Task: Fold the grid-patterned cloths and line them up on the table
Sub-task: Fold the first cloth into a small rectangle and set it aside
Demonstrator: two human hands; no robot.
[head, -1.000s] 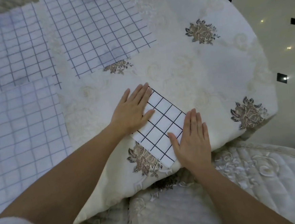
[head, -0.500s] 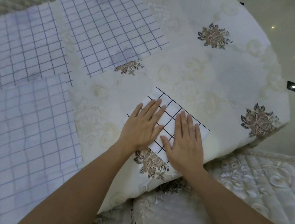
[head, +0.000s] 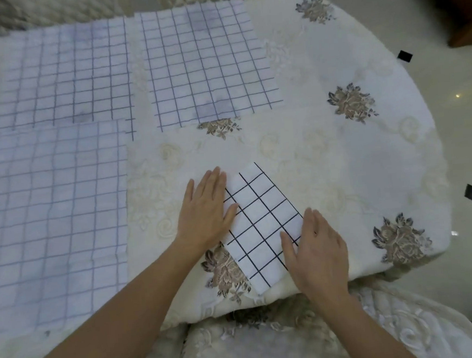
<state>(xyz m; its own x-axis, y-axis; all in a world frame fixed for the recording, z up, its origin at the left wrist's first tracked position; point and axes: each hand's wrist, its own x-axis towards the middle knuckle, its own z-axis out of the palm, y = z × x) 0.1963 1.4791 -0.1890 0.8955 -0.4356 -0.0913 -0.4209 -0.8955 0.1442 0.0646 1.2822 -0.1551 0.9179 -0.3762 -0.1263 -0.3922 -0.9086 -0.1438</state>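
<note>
Folded cloth [head: 264, 224] white w/ black grid; tablecloth [head: 326, 157] cream, brown florals.

No text, label, brand, number or sign can be read. Only ruled grid lines are carried by the folded cloth [head: 264, 227] and the flat cloths [head: 209, 65]. Only floral motifs are shown on the surface covering [head: 326, 154]. The black squares [head: 404, 56] on the floor [head: 468, 132] are possibly markers, but they are too small for any marking to be made out.

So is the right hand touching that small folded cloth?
Touching. The head view shows the right hand flat on the folded cloth, thumb and fingers overlapping its right edge.
</note>
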